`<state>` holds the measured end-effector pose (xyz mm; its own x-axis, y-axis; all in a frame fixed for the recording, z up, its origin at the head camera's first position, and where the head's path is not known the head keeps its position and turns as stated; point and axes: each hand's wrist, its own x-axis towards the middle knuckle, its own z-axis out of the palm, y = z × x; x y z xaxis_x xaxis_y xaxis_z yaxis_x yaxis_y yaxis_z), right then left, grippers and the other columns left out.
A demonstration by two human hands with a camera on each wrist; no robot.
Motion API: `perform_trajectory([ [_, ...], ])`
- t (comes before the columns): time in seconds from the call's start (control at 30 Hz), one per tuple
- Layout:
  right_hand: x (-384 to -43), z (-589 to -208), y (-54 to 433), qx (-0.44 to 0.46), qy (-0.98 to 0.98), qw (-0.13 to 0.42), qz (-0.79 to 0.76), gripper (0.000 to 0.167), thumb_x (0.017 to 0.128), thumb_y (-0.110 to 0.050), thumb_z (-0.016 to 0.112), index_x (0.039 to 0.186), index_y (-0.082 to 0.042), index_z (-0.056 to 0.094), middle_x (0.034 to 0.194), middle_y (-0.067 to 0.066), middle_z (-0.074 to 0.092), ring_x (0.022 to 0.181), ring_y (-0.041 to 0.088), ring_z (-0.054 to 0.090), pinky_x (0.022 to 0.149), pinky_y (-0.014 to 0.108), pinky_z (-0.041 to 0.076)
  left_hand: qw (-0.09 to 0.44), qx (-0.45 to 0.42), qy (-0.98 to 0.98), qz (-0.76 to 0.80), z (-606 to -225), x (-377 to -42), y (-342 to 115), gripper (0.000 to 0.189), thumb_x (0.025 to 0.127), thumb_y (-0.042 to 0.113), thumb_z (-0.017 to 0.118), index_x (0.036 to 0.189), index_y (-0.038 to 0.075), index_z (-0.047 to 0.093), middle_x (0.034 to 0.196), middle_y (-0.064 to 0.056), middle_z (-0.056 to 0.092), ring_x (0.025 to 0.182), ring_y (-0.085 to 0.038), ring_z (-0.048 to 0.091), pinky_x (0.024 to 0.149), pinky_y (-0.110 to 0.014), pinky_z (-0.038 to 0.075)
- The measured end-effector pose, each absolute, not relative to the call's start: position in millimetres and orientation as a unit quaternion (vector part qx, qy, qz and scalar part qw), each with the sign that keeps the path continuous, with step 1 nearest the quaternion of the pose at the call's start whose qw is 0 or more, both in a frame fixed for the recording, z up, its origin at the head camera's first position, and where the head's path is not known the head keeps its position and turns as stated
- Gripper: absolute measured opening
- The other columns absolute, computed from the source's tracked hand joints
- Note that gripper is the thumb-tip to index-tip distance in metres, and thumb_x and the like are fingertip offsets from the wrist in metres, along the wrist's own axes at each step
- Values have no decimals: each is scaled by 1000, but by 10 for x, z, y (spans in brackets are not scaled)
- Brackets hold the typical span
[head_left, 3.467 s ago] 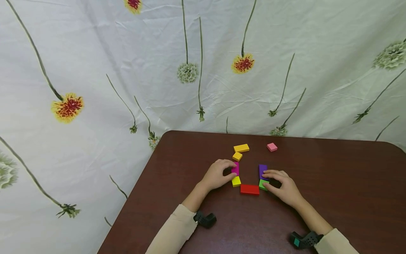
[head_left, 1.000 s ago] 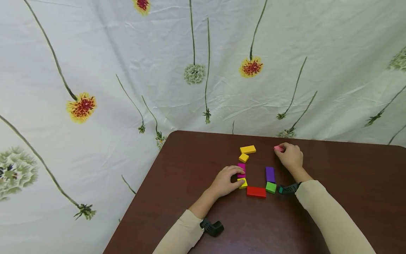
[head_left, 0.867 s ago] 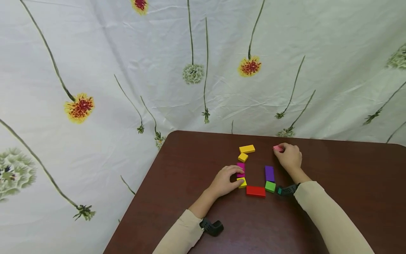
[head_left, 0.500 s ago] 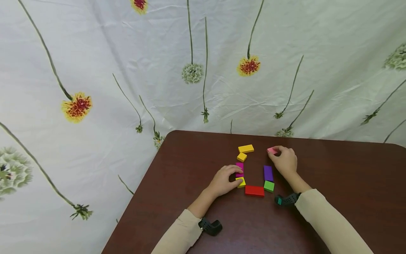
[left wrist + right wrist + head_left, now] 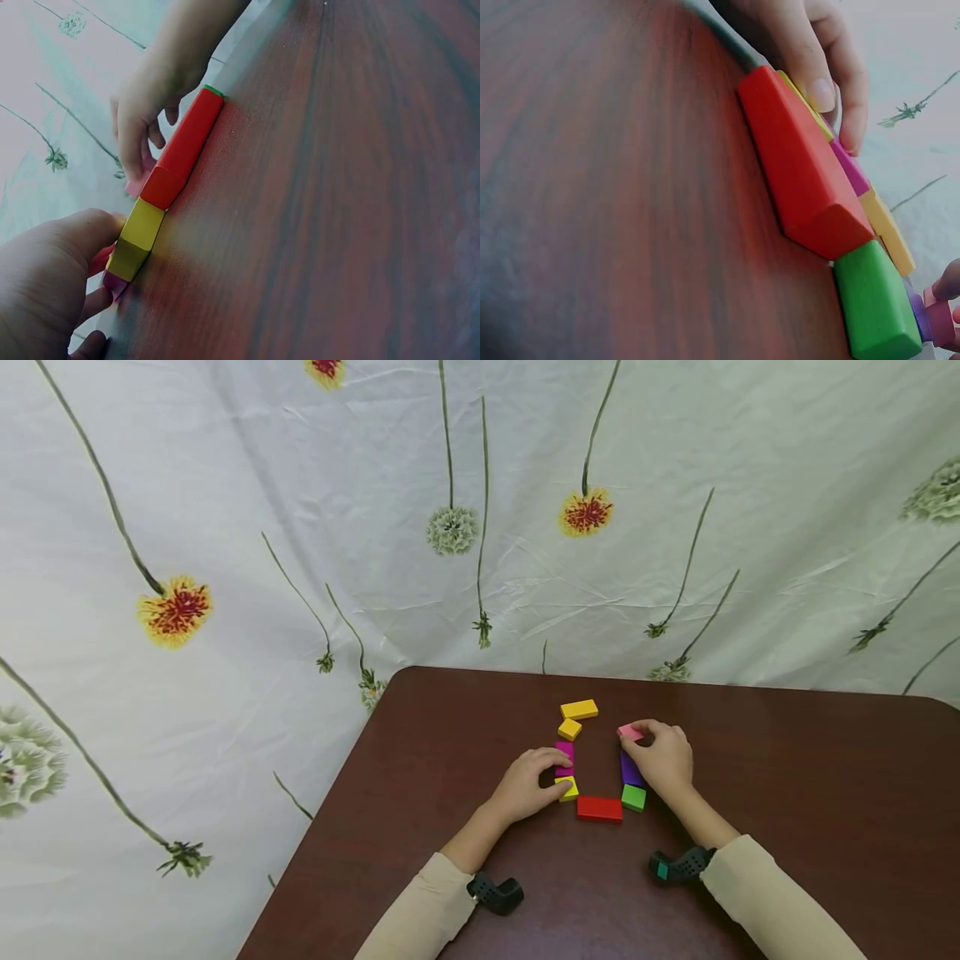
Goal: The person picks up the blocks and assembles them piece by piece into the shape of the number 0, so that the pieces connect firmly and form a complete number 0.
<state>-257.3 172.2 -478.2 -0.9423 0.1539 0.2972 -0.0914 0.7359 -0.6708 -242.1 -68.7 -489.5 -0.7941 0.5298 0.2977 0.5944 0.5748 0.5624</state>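
In the head view my right hand (image 5: 663, 758) pinches a pink block (image 5: 629, 732) between thumb and fingers, at the far end of a purple block (image 5: 631, 769). A green block (image 5: 633, 797) adjoins the purple one's near end. My left hand (image 5: 522, 787) has its thumb at a yellow block (image 5: 567, 789) and its fingertips at a magenta block (image 5: 564, 758), relaxed rather than gripping. Between the yellow and green blocks lies a red block (image 5: 599, 809). The right wrist view shows the left thumb against the yellow block (image 5: 802, 101) and a finger touching the magenta block (image 5: 850, 166).
Beyond the magenta block sit a small orange-yellow block (image 5: 570, 729) and a longer one (image 5: 579, 709). All the blocks are on a dark brown table (image 5: 810, 777), whose far edge meets a flower-printed cloth (image 5: 360, 485). Each wrist wears a black band (image 5: 497, 894).
My right hand left the purple and green blocks, took hold of the pink block at the back, and drew it nearer to the purple block. The left hand slid slightly from magenta toward yellow.
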Motion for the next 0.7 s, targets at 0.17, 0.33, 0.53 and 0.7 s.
perform_trajectory([
  [0.17,-2564,-4796,1688,-16,-918,170,357,34,87,-25,73,109,1,70,103,19,68,87,31,51,70,41,41,43,-314,-886,-337,-4888,-2418,-689,27,91,22,69,115,10,68,125,-5,62,113,-23,55,99,-38,42],
  [0.33,-2565,-4805,1654,-18,-921,167,352,34,87,-25,72,109,1,70,104,19,68,88,32,51,73,44,41,45,-314,-887,-337,-4893,-2419,-688,27,91,22,69,115,10,69,125,-5,63,113,-23,55,99,-38,42],
  [0.53,-2549,-4810,1618,-23,-926,158,342,35,87,-25,71,108,2,69,103,20,68,89,33,51,79,47,39,55,-318,-887,-329,-4901,-2425,-685,27,91,23,69,114,11,69,124,-4,63,113,-22,56,99,-35,42],
  [0.7,-2558,-4833,1603,-30,-929,154,336,36,87,-26,71,108,2,68,103,19,67,91,33,51,80,47,40,51,-315,-889,-327,-4906,-2427,-683,27,91,23,69,115,11,69,124,-3,63,114,-22,56,99,-35,42],
])
